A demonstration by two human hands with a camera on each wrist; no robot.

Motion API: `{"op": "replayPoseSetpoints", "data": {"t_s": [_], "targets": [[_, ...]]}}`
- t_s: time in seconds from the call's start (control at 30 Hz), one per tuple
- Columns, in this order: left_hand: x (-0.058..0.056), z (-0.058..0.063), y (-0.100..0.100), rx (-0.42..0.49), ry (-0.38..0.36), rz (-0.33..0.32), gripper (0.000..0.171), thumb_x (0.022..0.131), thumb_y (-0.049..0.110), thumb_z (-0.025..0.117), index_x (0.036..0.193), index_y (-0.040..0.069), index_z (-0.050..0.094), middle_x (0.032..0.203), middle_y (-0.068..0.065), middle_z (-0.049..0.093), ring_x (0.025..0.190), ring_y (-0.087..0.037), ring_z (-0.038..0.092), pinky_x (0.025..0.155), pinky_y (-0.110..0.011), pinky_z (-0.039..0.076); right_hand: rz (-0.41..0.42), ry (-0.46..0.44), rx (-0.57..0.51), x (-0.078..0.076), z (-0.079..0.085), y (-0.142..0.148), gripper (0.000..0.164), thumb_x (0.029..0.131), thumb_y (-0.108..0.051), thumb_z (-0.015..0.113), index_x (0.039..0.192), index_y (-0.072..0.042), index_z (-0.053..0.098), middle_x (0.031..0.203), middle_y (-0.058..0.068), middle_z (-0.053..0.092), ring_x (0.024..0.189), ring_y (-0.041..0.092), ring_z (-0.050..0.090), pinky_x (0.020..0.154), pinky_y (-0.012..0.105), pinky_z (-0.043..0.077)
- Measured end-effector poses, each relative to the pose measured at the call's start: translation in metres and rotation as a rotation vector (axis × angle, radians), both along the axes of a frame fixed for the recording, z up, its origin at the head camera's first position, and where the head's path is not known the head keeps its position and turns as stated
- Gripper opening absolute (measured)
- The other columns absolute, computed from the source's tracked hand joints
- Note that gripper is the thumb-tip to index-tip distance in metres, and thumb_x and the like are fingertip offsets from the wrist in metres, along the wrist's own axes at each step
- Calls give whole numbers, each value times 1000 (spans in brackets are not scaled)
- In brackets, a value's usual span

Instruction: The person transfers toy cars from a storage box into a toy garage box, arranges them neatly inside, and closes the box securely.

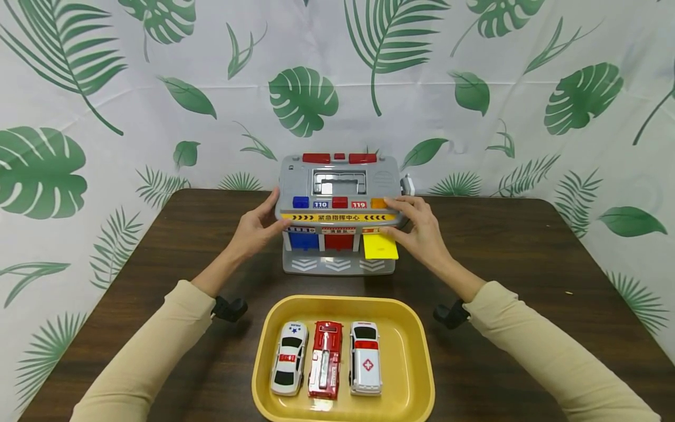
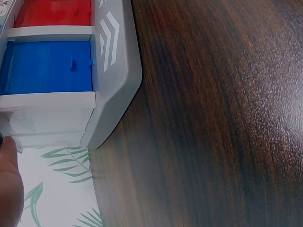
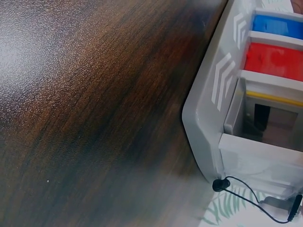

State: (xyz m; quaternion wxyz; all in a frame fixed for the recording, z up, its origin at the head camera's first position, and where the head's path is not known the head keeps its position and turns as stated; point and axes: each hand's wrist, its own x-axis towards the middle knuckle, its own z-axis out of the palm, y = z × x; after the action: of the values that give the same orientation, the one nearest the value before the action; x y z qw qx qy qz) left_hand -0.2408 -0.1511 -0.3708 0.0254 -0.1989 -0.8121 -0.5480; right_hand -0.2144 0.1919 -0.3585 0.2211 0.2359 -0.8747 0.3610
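A grey toy garage [image 1: 337, 264], styled as a rescue command centre, stands upright on the dark table. My left hand [image 1: 255, 231] holds its upper left corner, thumb at the front edge and fingers along the side. In the left wrist view, only part of the left hand [image 2: 9, 184] shows, beside the garage's white side wall. My right hand [image 1: 424, 228] has its index finger on the orange button [image 1: 378, 203] and its thumb below, near the yellow door [image 1: 381, 247]. That door is swung outward; the blue door [image 2: 52, 66] and red door [image 3: 274, 60] are closed.
A yellow tray [image 1: 416, 351] in front holds a toy police car [image 1: 289, 358], a red fire truck [image 1: 325, 360] and a toy ambulance [image 1: 365, 358]. A leaf-patterned cloth [image 1: 232, 105] hangs behind the table [image 1: 527, 264]. A black cord [image 3: 251, 201] hangs at the garage's right side.
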Motion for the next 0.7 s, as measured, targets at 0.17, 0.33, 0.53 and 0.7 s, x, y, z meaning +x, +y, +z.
{"op": "replayPoseSetpoints", "data": {"t_s": [0.17,0.33,0.53,0.7], "targets": [[0,-1,0,0,3,-1,78,89,22,65,150,16,17,154,-5,26,126,-27,49,102,-38,41,-4,-8,-8,0,0,0,57,74,-11,80,128,-7,59,126,18,49,102,29,43,69,33,37],[1,0,0,4,9,-4,77,90,21,64,151,17,17,154,-6,27,124,-27,50,101,-36,42,3,-7,-13,0,0,0,58,75,-13,79,129,-7,59,125,18,50,100,28,44,67,31,38],[1,-1,0,14,16,-10,76,90,21,64,150,17,17,154,-5,27,124,-26,50,100,-32,43,9,-6,-15,0,0,0,58,76,-13,79,130,-8,58,126,18,49,99,26,45,65,29,37],[7,7,2,19,-3,-22,75,91,14,62,150,12,16,153,-10,26,124,-29,49,100,-33,42,12,-20,-14,1,-1,1,57,78,-12,77,131,-8,57,126,19,49,98,26,45,65,37,41]]}}
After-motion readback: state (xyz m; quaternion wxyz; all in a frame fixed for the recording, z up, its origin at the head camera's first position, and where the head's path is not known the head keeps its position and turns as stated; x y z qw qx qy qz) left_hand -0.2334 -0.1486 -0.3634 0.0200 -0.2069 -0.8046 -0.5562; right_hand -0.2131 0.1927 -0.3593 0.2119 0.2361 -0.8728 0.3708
